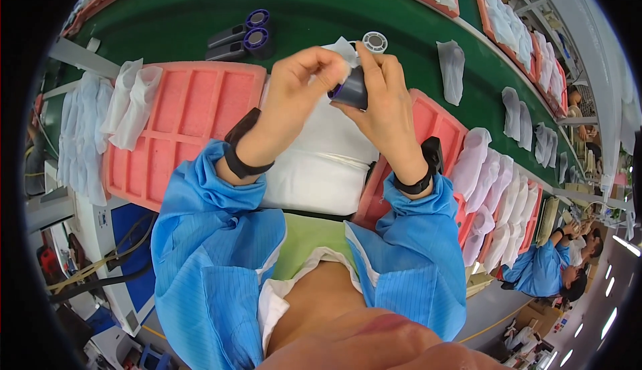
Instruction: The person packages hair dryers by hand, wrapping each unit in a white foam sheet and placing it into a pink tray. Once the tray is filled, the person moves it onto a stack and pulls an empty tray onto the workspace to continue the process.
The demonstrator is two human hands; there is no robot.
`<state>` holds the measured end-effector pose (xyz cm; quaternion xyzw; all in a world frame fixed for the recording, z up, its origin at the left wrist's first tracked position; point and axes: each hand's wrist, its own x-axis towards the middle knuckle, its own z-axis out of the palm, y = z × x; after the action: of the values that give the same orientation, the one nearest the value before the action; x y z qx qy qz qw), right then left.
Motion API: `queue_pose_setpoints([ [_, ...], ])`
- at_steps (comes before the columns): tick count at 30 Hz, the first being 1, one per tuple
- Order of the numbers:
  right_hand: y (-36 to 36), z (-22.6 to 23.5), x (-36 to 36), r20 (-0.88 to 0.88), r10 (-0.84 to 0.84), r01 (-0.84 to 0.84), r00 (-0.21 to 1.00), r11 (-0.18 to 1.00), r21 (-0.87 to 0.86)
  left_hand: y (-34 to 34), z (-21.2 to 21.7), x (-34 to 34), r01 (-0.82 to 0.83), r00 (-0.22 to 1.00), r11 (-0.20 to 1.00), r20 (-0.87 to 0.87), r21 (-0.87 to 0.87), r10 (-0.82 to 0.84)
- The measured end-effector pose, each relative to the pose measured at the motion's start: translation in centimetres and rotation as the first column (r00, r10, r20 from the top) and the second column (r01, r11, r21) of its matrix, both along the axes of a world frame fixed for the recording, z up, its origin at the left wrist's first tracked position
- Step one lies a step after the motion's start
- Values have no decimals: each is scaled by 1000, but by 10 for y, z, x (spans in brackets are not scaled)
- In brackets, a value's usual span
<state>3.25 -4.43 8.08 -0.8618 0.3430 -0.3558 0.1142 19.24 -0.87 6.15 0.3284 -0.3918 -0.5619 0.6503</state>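
Observation:
My right hand (384,96) grips a small dark grey cylinder with a purple end (352,90), held up over the white cloth (321,163) in front of me. My left hand (301,86) pinches a piece of white wipe (342,54) against the top of that cylinder. Both wrists wear black straps, and both sleeves are blue.
A pink foam tray (184,129) lies at my left, another pink tray (435,126) at my right. Two dark cylinders with purple rings (244,36) and a white round cap (375,41) sit on the green belt (200,16). White bagged parts (498,196) line the right side. Another person in blue (545,270) works at lower right.

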Motion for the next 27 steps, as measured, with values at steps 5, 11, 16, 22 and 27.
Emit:
queue_pose_setpoints([
  [5,-5,-5,-8,-2,-141,140,990,984,-114,15,-5,-27,-118,479,780,653,-614,586],
  [11,-16,-19,-10,166,-138,131,976,990,52,12,0,-29,-170,585,877,670,-450,457],
  [16,-1,-3,-12,472,9,-244,882,864,440,-5,-1,-16,-142,524,863,702,-485,481],
  [22,-13,-12,-13,377,221,-340,899,896,284,-2,10,8,163,958,935,276,-315,-74],
  [27,-15,-23,-14,145,121,-170,982,903,395,-12,-1,15,-337,886,897,226,-287,405],
])
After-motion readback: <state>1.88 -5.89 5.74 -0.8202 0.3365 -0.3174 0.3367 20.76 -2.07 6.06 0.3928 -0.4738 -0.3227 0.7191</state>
